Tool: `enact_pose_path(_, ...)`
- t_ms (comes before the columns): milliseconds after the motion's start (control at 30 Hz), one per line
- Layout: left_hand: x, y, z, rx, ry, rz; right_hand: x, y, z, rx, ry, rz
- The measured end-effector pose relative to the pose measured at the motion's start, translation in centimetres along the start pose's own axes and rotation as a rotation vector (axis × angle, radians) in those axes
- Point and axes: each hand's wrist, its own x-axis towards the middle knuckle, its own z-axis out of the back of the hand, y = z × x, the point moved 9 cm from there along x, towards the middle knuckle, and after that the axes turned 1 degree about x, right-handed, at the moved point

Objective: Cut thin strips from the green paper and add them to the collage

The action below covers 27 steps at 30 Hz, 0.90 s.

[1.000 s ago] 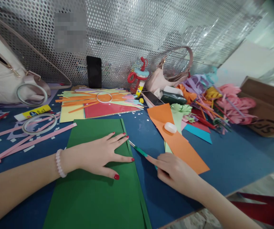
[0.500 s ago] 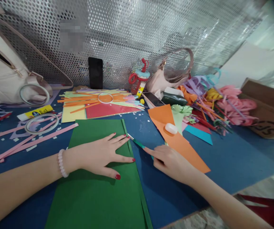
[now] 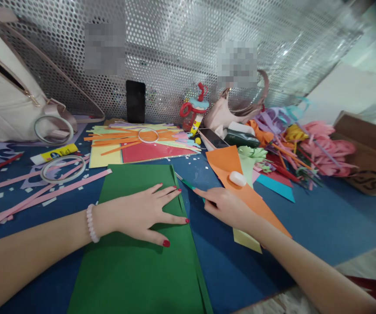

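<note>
- The left hand point(image 3: 138, 214) lies flat with fingers wide apart, and it presses on the green paper point(image 3: 135, 279).
- The right hand point(image 3: 223, 207) is closed around a slim green cutter point(image 3: 185, 181) — the index finger is stretched along it.
- The tip of this cutter is at the right side of the green paper, near its top corner; whether it touches, I cannot tell.
- The green paper reaches over the desk point(image 3: 325, 218) toward the near side, and the picture cuts its lower end.
- Near the right hand there is an orange paper point(image 3: 222, 161), with a small white case point(image 3: 238, 178) on top.
- By the far edge of the desk, a black phone point(image 3: 136, 102) stands upright — in front of it lie colored strips point(image 3: 119, 138).
- Toward the far right corner sits a cardboard box point(image 3: 367, 157).
</note>
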Motion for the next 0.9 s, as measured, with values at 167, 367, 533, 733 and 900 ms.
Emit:
enact_pose_path(167,0.1,0.1,-0.2,0.024,0.018,0.005,2.0,-0.8,0.1,0.032,-0.002,-0.060)
enact_pose_path(367,0.0,-0.5,0.5,0.139,-0.049,-0.019,3.3,-1.5,0.5,0.028,-0.041,-0.107)
enact_pose_path(533,-0.1,-2.3,1.5,0.281,-0.144,-0.119,2.8,-1.9,0.6,-0.061,-0.102,-0.131)
enact_pose_path(733,-0.1,-2.8,1.8,0.320,-0.190,-0.142,2.2,-3.1,1.4,-0.203,-0.193,-0.171)
enact_pose_path(900,-0.1,-0.8,2.3,0.253,-0.293,-0.004,1.9,0.0,2.5,-0.248,-0.256,0.011)
